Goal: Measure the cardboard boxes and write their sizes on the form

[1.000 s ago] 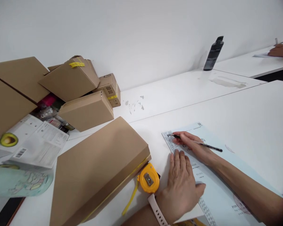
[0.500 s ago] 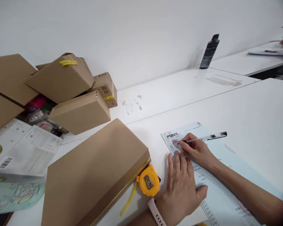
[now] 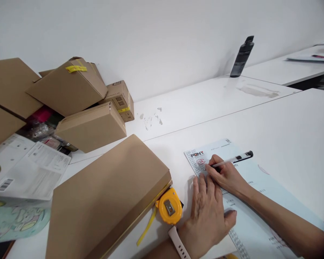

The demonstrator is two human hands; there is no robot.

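Observation:
Between the fingers of my right hand (image 3: 228,176) is a pen (image 3: 236,158) with a clear barrel and black end. Its tip is down by the left edge of a pale blue printed sheet (image 3: 248,176), close to a red oval mark below the "PONY" lettering. My left hand (image 3: 207,212) lies flat, fingers stretched out, across the left edge of that paper. A pale pink band circles its wrist. Just left of it sits a yellow tape measure (image 3: 170,206), beside a flat closed cardboard box (image 3: 110,194).
Several cardboard boxes (image 3: 70,86) are piled against the wall at left, beside a white printed package (image 3: 29,169). A dark bottle (image 3: 242,57) stands at the back right. Papers (image 3: 313,58) lie on a further table at the right edge.
The pen tip has moved slightly right and down, leaving the red oval mark in plain sight. My left hand stays in place. The other person's hand at far right has mostly left view.

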